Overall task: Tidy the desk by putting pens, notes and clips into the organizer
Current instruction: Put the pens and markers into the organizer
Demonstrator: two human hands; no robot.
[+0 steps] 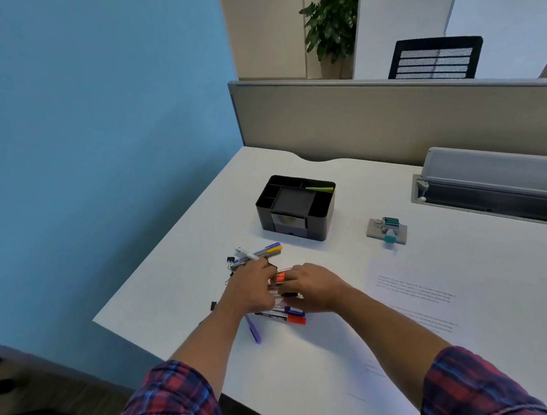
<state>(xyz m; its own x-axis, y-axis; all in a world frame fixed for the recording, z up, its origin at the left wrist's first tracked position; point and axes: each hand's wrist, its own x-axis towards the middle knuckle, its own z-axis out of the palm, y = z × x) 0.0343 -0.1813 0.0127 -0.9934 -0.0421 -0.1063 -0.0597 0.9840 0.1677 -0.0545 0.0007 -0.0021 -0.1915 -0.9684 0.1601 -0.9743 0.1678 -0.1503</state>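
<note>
Pens [278, 293] make up most of what is left to tidy, and nearly all of them lie loose on the white desk [334, 369], near its left edge and short of the organizer. Nearest the camera a purple pen [253, 329] lies by itself, just this side of the pile, and beside it a marker with a red cap [281, 318] rests flat with a blue-capped one just behind. Over the middle of the pile both hands come together: the left hand [252, 289] rests on the pens with its fingers bent down among them, and the right hand [313, 290] curls in from the other side around an orange-tipped marker [280, 277]. Whether the left hand has actually closed on anything I cannot tell — its fingers hide what is under them. Small black binder clips [230, 259] sit scattered at the left fringe of the pile, and one more [213, 305] lies apart toward the desk edge. Further on, a few pens with yellow and blue caps [270, 249] stick out toward the organizer.

The black organizer [295, 207] stands beyond the pile, well apart from the hands. Only one thing shows inside it, a green pen or highlighter [320, 188] in the rear compartment; the other compartments look bare. I would judge the job barely begun: pens and clips remain almost wholly outside, and I see no notes clearly. Printed sheets [416, 294] lie to the right, with a small grey and teal desk gadget [387, 231] past them.
</note>
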